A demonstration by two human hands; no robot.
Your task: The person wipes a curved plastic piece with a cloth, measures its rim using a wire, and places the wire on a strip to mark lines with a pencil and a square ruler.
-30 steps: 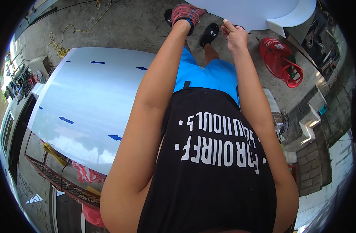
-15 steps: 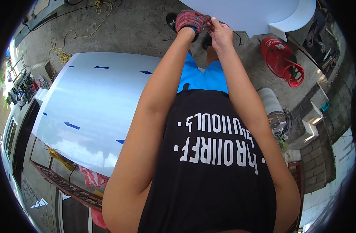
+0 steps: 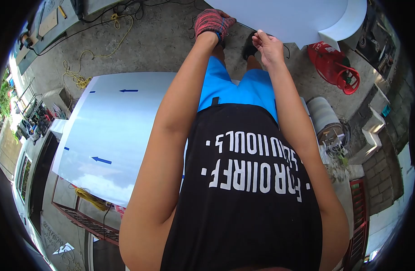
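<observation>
A large white sheet [image 3: 289, 18] with a curved, cut-out right end lies at the top of the view. My left hand [image 3: 213, 23], in a red-and-black knitted glove, is closed at the sheet's near edge. My bare right hand [image 3: 268, 47] is closed in a pinch a little to the right, close to the same edge. A thin dark cord-like strip [image 3: 246, 26] runs between both hands along the edge, and a loose dark end curls out past my right hand. What exactly lies inside the glove is hidden.
A glossy pale-blue panel [image 3: 112, 113] with blue arrow marks stands at my left. A red gas cylinder [image 3: 332, 65] lies on the concrete at the right, with a grey cylindrical drum [image 3: 323, 115] nearer. Yellow rope [image 3: 81, 81] and black cables cross the floor.
My hands have moved apart, the left hand leftward and the right hand slightly right and down. The view has also shifted a little.
</observation>
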